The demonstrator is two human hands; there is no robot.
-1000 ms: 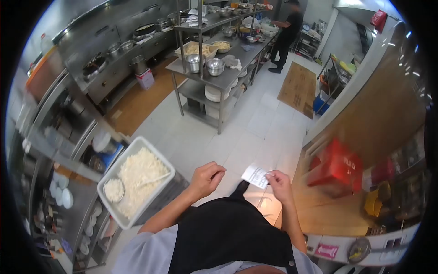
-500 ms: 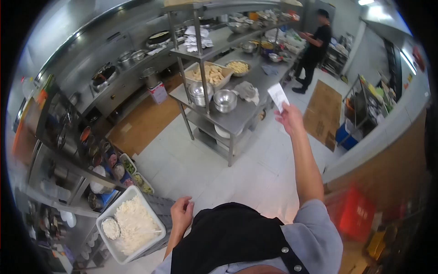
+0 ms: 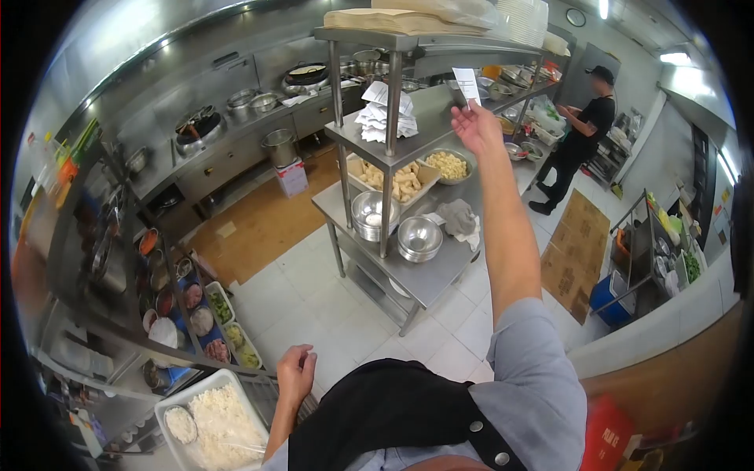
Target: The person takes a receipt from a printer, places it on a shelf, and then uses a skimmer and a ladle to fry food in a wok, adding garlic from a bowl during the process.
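Note:
Raised out in front, my right hand pinches a white printed paper slip by its lower end, beside the upper shelf of the steel rack. On that shelf, left of the slip, lies a loose pile of crumpled white paper slips. My left hand hangs low with its fingers curled in and nothing visible in it. Nearest to it is a white tub of pale, grain-like food with a small bowl in it.
Steel bowls, a grey cloth and trays of cut food stand on the steel table. A stove line runs along the back. A person in black stands at the right. A red box is near my right side.
My right hand has moved up with the slip, toward the rack's upper shelf. My view has shifted closer to the steel table. The left hand stays low and curled.

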